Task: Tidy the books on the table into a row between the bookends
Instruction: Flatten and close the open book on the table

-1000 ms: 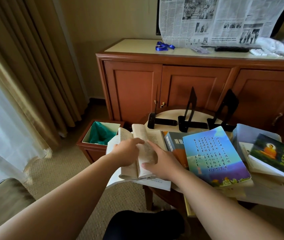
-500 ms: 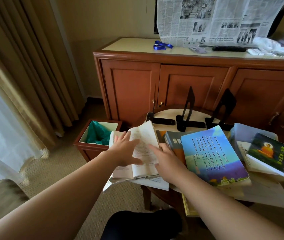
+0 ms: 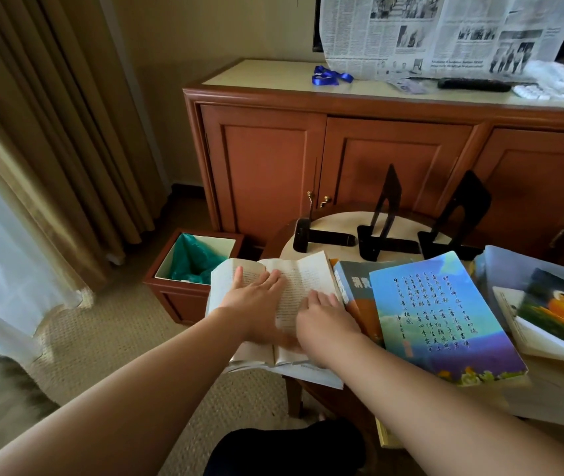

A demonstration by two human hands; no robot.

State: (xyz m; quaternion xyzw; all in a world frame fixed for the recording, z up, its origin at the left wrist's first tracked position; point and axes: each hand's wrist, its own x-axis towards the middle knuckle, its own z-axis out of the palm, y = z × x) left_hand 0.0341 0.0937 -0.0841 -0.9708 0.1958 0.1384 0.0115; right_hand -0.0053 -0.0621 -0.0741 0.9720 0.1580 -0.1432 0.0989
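Note:
An open book with yellowed pages (image 3: 302, 280) lies at the left edge of the small round table (image 3: 342, 219). My left hand (image 3: 254, 302) rests flat on its pages, fingers spread. My right hand (image 3: 321, 321) presses its right page, fingers curled at the page edge. To the right lie a blue book with calligraphy (image 3: 438, 317), a dark book (image 3: 352, 281) partly under it, and a green book with an orange seated figure (image 3: 562, 310). Three black bookends (image 3: 388, 214) stand at the table's back.
A wooden cabinet (image 3: 394, 159) stands behind the table, with newspaper, a blue ribbon and a remote on top. A wooden bin with a green liner (image 3: 194, 259) sits on the carpet at the left. Curtains hang at far left. Loose papers lie under the right-hand books.
The page held up half a second ago now lies down. My left hand has spread flat over the open book, and my right hand has slid onto the right page.

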